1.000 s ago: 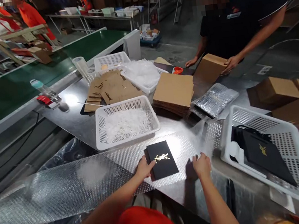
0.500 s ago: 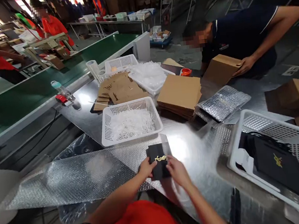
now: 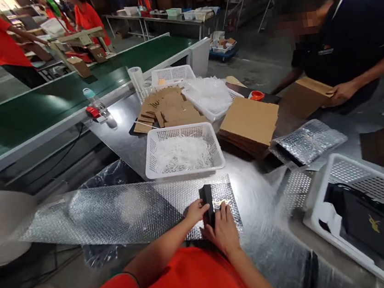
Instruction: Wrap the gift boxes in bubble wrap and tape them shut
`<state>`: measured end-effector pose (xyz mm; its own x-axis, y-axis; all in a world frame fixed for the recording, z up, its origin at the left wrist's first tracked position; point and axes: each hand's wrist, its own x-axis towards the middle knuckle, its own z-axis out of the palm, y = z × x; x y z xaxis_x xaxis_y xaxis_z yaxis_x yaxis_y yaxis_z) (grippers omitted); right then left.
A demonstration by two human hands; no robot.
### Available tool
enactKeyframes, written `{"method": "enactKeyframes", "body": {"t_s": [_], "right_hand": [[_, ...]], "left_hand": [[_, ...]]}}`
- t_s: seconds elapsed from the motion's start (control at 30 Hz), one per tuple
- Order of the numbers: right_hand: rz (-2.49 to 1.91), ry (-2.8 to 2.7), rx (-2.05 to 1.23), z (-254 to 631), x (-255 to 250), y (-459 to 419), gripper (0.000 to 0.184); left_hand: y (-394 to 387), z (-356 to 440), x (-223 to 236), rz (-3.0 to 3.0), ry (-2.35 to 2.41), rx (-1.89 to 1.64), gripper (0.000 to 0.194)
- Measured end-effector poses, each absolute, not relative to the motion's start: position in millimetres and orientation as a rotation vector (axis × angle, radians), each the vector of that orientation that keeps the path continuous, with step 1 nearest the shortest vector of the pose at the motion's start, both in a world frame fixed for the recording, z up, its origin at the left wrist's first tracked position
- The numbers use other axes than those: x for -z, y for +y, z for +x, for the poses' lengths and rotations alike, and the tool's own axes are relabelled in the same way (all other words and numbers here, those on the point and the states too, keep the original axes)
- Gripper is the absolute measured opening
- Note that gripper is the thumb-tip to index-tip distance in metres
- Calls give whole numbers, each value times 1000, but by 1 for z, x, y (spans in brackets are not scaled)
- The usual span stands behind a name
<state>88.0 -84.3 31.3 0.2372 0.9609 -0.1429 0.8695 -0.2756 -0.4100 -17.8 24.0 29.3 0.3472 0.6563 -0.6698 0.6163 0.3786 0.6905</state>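
A black box (image 3: 207, 196) with a gold logo lies on a long strip of bubble wrap (image 3: 161, 210). The wrap's right end is folded over the box, so the logo shows through it, while a dark strip on the left stays uncovered. My left hand (image 3: 195, 212) grips the box's left edge, thumb on top. Flat on the wrapped side rests my right hand (image 3: 226, 233), its fingers stretched over the film and partly covering the logo.
A white basket of shredded filler (image 3: 183, 154) stands behind the wrap. Flat cardboard (image 3: 249, 119) is stacked beyond it. At right are a bubble-wrapped packet (image 3: 311, 139) and a white basket (image 3: 340, 168) holding a black bag (image 3: 378, 229). A co-worker (image 3: 350, 47) holds a carton (image 3: 306, 96).
My right hand has brought the bubble wrap's right end leftward over the box and now presses on it. My left hand stays at the box's left edge. The co-worker bent down, then rose somewhat.
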Motion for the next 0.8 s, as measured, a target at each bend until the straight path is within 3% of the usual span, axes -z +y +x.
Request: {"method": "enactKeyframes", "body": {"t_s": [0.1, 0.17, 0.27, 0.4, 0.57, 0.67, 0.8], "right_hand": [[-2362, -1742, -499, 82, -29, -84, 57], [-2372, -1732, -459, 76, -28, -84, 61], [-2298, -1660, -432, 76, -29, -84, 64], [-2150, -1378, -387, 115, -34, -106, 49], [-2590, -635, -90, 193, -27, -204, 62], [-2916, -91, -260, 218, -8, -262, 71], [-2951, -65, -413, 235, 17, -293, 65]], "left_hand": [[28, -24, -33, 1948, 1218, -132, 66], [34, -26, -34, 2505, 860, -99, 62], [46, -29, -33, 2892, 357, 1, 50], [69, -31, -29, 2999, 167, 31, 51], [89, -25, -31, 3045, -100, -29, 37], [90, -23, -33, 3058, -124, -39, 34], [83, -24, -34, 3060, -10, 122, 39]]}}
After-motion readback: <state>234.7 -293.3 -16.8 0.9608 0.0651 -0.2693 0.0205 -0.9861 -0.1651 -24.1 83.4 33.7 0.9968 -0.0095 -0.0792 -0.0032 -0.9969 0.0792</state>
